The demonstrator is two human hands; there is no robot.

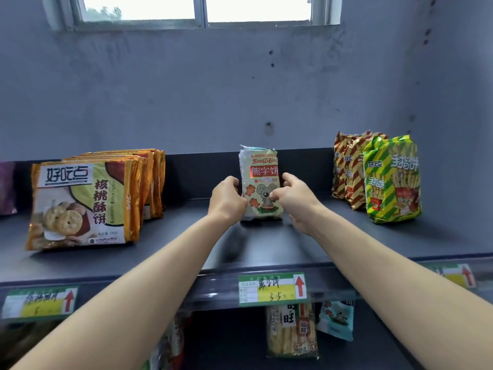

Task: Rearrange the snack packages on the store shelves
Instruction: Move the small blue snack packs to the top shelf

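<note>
A pale green bear-biscuit package (260,166) with a koala picture stands upright in the middle of the dark top shelf (240,244). My left hand (228,200) grips its left edge and my right hand (294,194) grips its right edge, thumb across the front. More packs of the same kind seem to stand behind it, mostly hidden. A row of orange walnut-cookie packages (85,204) stands at the left. Red-striped and green-striped finger-biscuit bags (392,180) stand at the right.
Price labels (272,289) with red arrows hang on the shelf's front rail. On the lower shelf stand a yellow rice-cracker bag (292,329) and a teal koala pack (336,319). A purple bag (6,188) shows at the far left. A grey wall and a window rise behind.
</note>
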